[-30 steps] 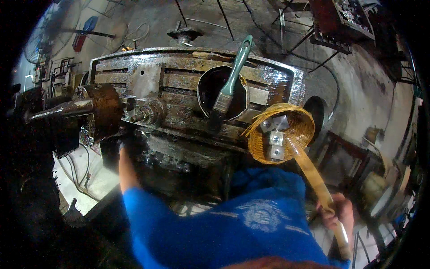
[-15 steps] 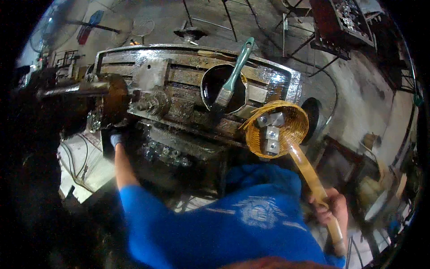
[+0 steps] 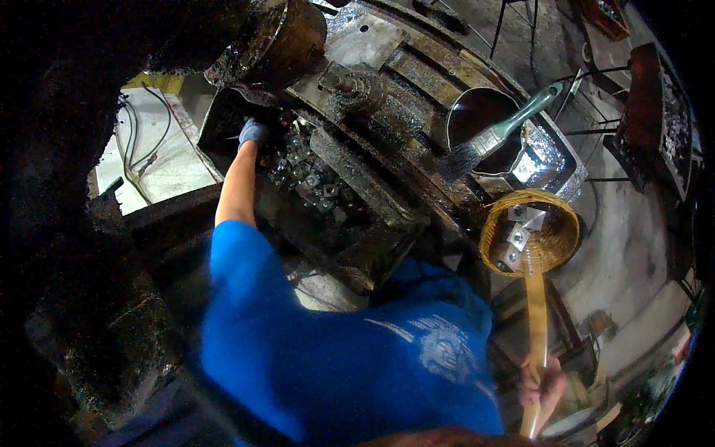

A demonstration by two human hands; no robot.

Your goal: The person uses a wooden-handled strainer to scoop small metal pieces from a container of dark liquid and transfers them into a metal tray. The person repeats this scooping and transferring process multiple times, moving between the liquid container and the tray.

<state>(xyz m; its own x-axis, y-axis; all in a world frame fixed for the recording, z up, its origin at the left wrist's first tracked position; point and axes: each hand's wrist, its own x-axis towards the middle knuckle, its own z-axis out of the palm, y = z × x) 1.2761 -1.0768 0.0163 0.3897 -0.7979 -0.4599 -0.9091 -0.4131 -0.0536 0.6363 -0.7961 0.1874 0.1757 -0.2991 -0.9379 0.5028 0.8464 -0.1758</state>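
My right hand [image 3: 544, 384], bare, is closed around the long flat handle of a woven wicker scoop [image 3: 560, 249]. In its bowl lie several square metal pieces [image 3: 519, 237] with a round feature in the middle. My left arm stretches forward, and its grey-gloved left hand [image 3: 254, 132] is at the dark corner of an oily metal tray [image 3: 372, 272]. Its fingers are lost in shadow. Beside that hand, many similar dark, wet metal pieces [image 3: 309, 175] are heaped in the tray.
A slotted machine table [image 3: 417, 82], oily and strewn with chips, runs behind the tray. On it stands a round dark container [image 3: 465, 112] with a green-handled paintbrush [image 3: 514, 123] across it. A large rusty cylindrical machine part [image 3: 279, 45] overhangs at upper left.
The view has swung toward the left and nearer the tray, showing the heaped pieces. My left hand shows further into the tray corner. The scoop remains in my right hand.
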